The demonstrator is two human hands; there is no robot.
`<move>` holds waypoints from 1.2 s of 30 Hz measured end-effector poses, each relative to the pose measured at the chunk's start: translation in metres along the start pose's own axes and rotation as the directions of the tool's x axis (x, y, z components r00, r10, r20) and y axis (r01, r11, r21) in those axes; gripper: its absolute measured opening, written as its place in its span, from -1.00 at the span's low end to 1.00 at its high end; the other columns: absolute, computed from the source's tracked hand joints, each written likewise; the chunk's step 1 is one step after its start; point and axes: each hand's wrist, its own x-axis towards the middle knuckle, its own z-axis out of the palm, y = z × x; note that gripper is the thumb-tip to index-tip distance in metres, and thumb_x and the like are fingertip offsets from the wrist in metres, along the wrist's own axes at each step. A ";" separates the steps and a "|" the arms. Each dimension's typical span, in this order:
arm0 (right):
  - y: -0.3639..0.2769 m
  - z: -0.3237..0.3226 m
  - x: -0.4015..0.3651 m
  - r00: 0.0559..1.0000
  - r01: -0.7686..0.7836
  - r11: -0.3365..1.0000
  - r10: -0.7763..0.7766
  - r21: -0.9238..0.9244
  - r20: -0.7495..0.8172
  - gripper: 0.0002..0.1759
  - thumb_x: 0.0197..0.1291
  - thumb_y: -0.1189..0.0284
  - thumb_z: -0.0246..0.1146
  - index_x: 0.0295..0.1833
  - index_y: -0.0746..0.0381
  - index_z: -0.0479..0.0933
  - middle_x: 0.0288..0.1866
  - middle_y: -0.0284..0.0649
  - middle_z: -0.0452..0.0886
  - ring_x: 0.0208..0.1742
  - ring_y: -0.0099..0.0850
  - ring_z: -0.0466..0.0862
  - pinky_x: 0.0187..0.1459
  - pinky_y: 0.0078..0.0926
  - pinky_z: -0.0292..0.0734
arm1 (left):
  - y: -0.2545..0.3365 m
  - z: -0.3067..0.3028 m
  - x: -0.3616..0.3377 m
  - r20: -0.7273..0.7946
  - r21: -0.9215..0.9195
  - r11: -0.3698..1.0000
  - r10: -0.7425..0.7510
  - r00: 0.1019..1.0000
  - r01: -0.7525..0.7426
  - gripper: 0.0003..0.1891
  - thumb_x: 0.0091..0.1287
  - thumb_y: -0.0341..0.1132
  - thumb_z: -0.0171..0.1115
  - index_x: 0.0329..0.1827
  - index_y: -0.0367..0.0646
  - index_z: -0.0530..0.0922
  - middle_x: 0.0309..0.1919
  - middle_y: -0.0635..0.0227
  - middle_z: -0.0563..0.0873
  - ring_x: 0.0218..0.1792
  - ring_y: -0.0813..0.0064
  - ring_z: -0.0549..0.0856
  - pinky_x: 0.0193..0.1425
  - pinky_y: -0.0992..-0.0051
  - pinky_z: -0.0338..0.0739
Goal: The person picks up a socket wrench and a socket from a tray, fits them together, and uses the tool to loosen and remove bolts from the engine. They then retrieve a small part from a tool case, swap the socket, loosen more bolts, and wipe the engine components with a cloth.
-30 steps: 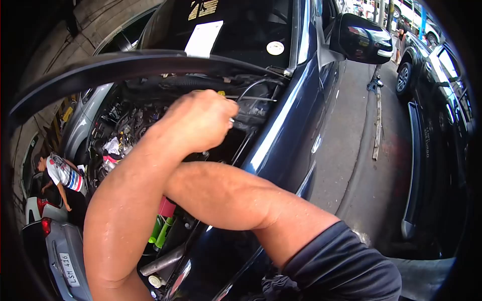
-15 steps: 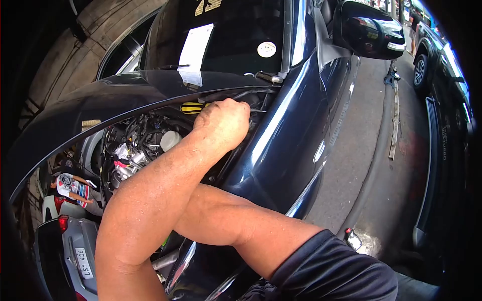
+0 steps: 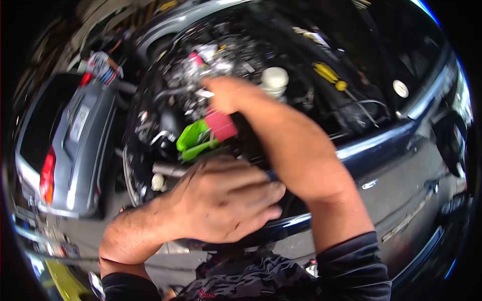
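The tray (image 3: 197,139) is bright green; the screwdriver handle (image 3: 327,73), yellow and black.

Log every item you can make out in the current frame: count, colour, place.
Car: one, dark blue, centre to right
Yellow-handled screwdriver: one, yellow and black, far side of engine bay
Reservoir cap: one, white, inside bay
Tray: one, green, near side of bay
Flat item: one, red, beside tray
Round sticker: one, white, windshield
Second car: one, grey, left
Bystander: at least one, white top, upper left
Left hand: one, bare, lower centre
Right hand: one, bare, over bay
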 end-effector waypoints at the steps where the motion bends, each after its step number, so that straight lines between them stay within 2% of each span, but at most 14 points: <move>1: 0.012 0.017 0.034 0.996 0.039 0.992 -0.049 -0.119 -0.079 -0.33 0.21 0.49 0.18 0.49 0.19 0.37 0.45 0.03 0.48 0.46 -0.08 0.49 0.45 -0.25 0.40 | 0.011 -0.008 -0.028 -0.023 -0.025 0.999 -0.045 0.999 0.045 -0.65 0.16 -0.32 0.54 -0.05 -0.31 0.70 -0.28 0.21 0.76 -0.42 0.33 0.74 -0.39 0.39 0.63; 7: 0.014 0.059 0.074 0.990 0.080 0.917 -0.117 -0.391 -0.073 -0.35 0.20 0.51 0.16 0.47 0.22 0.35 0.28 0.16 0.59 0.34 0.02 0.58 0.37 -0.14 0.47 | 0.056 -0.020 -0.192 -0.131 -0.204 0.911 -0.388 0.912 0.359 -0.62 0.17 -0.35 0.53 0.04 -0.24 0.68 -0.30 0.21 0.76 -0.36 0.28 0.78 -0.33 0.40 0.68; 9: -0.004 0.068 0.075 0.986 0.102 0.917 -0.145 -0.386 -0.085 -0.40 0.18 0.51 0.20 0.39 0.22 0.41 0.04 0.23 0.68 0.14 0.11 0.66 0.21 -0.05 0.54 | 0.071 -0.032 -0.239 -0.102 -0.251 0.839 -0.519 0.849 0.483 -0.63 0.15 -0.33 0.55 0.01 -0.24 0.69 -0.28 0.18 0.78 -0.30 0.23 0.80 -0.24 0.35 0.71; 15: -0.047 0.118 0.134 0.956 0.286 0.720 -0.170 -0.632 0.240 -0.37 0.07 0.58 0.20 0.36 0.24 0.48 0.12 0.18 0.68 0.22 0.09 0.64 0.25 -0.10 0.53 | 0.093 -0.030 -0.350 0.038 -0.340 0.546 -0.805 0.591 0.766 -0.57 0.26 -0.20 0.47 0.12 -0.25 0.66 -0.09 0.01 0.78 -0.19 0.00 0.79 -0.02 0.22 0.70; 17: -0.075 0.142 0.159 0.944 0.155 0.730 0.089 -0.666 0.317 -0.43 0.08 0.65 0.17 0.29 0.29 0.54 0.20 0.14 0.65 0.29 0.05 0.61 0.25 -0.07 0.54 | 0.098 -0.029 -0.364 0.171 -0.366 0.438 -0.836 0.522 0.821 -0.50 0.33 -0.13 0.40 0.22 -0.28 0.60 -0.02 -0.03 0.75 -0.09 -0.02 0.77 0.02 0.16 0.66; 18: -0.053 0.161 0.182 0.940 0.281 0.662 -0.044 -0.695 0.338 -0.47 0.09 0.67 0.15 0.24 0.32 0.55 0.19 0.15 0.65 0.26 0.05 0.63 0.23 -0.06 0.55 | 0.101 -0.021 -0.373 0.191 -0.371 0.429 -0.832 0.520 0.823 -0.48 0.34 -0.13 0.38 0.24 -0.32 0.57 0.00 -0.04 0.74 -0.01 -0.02 0.74 0.06 0.14 0.64; 21: -0.036 0.195 0.224 0.921 0.241 0.645 0.085 -0.725 0.381 -0.59 -0.01 0.69 0.17 0.01 0.36 0.67 0.04 0.21 0.71 0.15 0.08 0.70 0.11 -0.06 0.61 | 0.123 -0.013 -0.390 0.186 -0.455 0.349 -0.862 0.471 0.819 -0.42 0.28 -0.16 0.46 0.30 -0.26 0.53 0.15 -0.03 0.68 0.17 -0.08 0.67 0.24 0.14 0.60; 22: -0.032 0.204 0.236 0.901 0.188 0.577 0.220 -0.795 0.373 -0.45 -0.02 0.69 0.16 0.19 0.32 0.60 0.16 0.15 0.68 0.26 0.03 0.65 0.27 -0.14 0.53 | 0.132 -0.008 -0.398 0.198 -0.475 0.282 -0.889 0.413 0.833 -0.43 0.28 -0.18 0.46 0.30 -0.26 0.54 0.16 -0.02 0.68 0.16 -0.07 0.67 0.25 0.14 0.59; 25: -0.028 0.220 0.243 0.874 0.229 0.564 0.241 -0.794 0.423 -0.47 -0.02 0.68 0.19 0.17 0.32 0.62 0.09 0.17 0.71 0.20 0.00 0.70 0.23 -0.14 0.54 | 0.157 0.024 -0.433 0.008 -0.502 0.280 -0.945 0.328 0.818 -0.45 0.29 -0.20 0.44 0.29 -0.27 0.54 0.11 -0.04 0.70 0.11 -0.06 0.70 0.20 0.15 0.61; 29: -0.038 0.226 0.241 0.843 0.252 0.641 0.224 -0.725 0.490 -0.53 0.10 0.63 0.13 0.18 0.38 0.60 0.10 0.22 0.69 0.16 -0.01 0.71 0.24 -0.11 0.51 | 0.191 0.065 -0.483 0.119 -0.542 -0.127 -0.990 -0.075 0.831 -0.53 0.29 -0.27 0.37 0.22 -0.32 0.56 -0.07 -0.06 0.76 -0.02 -0.07 0.75 0.08 0.17 0.64; 32: -0.030 0.213 0.244 0.870 0.308 0.712 0.057 -0.631 0.489 -0.50 0.12 0.59 0.18 0.25 0.37 0.56 0.17 0.21 0.66 0.23 0.01 0.66 0.28 -0.20 0.49 | 0.218 0.139 -0.540 0.241 -0.373 -0.352 -0.930 -0.277 0.858 -0.61 0.30 -0.25 0.27 0.13 -0.28 0.60 -0.10 -0.10 0.77 -0.02 -0.09 0.75 0.08 0.10 0.64; 33: -0.049 0.207 0.240 0.849 0.369 0.673 0.037 -0.641 0.527 -0.54 0.15 0.57 0.19 0.20 0.37 0.57 0.13 0.18 0.68 0.21 -0.01 0.67 0.28 -0.24 0.50 | 0.220 0.137 -0.540 0.392 -0.169 -0.493 -0.828 -0.401 0.853 -0.62 0.27 -0.21 0.24 0.09 -0.20 0.64 -0.06 -0.10 0.76 0.04 -0.11 0.73 0.12 0.03 0.63; 34: -0.079 0.201 0.227 0.860 0.358 0.686 0.023 -0.634 0.511 -0.53 0.13 0.61 0.19 0.21 0.40 0.53 0.15 0.18 0.66 0.20 -0.02 0.67 0.26 -0.25 0.52 | 0.230 0.175 -0.561 0.446 -0.083 -0.509 -0.788 -0.424 0.857 -0.62 0.26 -0.21 0.25 0.11 -0.15 0.65 -0.04 -0.08 0.76 0.06 -0.09 0.73 0.15 0.05 0.63; 36: -0.091 0.175 0.213 0.879 0.450 0.771 -0.291 -0.452 0.378 -0.53 0.28 0.55 0.19 0.31 0.38 0.46 0.24 0.10 0.62 0.25 -0.12 0.64 0.28 -0.29 0.48 | 0.247 0.219 -0.582 0.551 0.016 -0.526 -0.706 -0.446 0.851 -0.61 0.24 -0.21 0.27 0.13 -0.09 0.65 0.02 -0.06 0.75 0.11 -0.08 0.72 0.21 0.08 0.63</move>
